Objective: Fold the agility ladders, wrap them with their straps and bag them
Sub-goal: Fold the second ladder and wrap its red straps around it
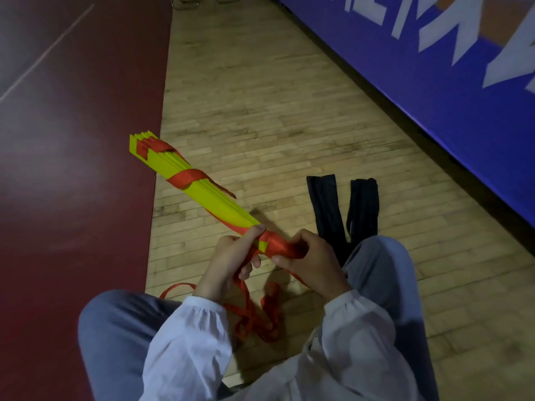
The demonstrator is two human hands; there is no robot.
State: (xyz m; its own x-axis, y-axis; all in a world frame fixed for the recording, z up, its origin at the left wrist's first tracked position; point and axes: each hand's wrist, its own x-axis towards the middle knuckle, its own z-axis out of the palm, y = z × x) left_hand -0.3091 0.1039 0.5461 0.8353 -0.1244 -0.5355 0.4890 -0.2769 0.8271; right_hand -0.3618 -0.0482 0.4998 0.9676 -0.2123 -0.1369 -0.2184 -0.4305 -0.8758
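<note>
Ladder: I am seeing the folded agility ladder [202, 195], a tight stack of yellow rungs, pointing up and left away from the person. Its near end is sitting in both hands and its far end is reaching the seam where the wood floor [260, 96] meets the dark red floor [72, 169].
Strap: the red strap [188, 178] is circling the stack once around the middle and again around the near end.
Strap tail: the loose strap tail [254, 316] is lying in a tangle on the wood between the person's knees.
Left hand: the left hand [228, 261] is gripping the ladder's near end, one finger lying along the yellow rungs and the others curling under.
Right hand: the right hand [312, 259] is clenching the strap where it is wound over the end, fingers curled round it.
Bags: two black bags [327, 204] are lying flat side by side on the wood, just past the right knee and apart from the ladder.
Edge: I am seeing a blue banner [434, 82] with white lettering running along the right side.
</note>
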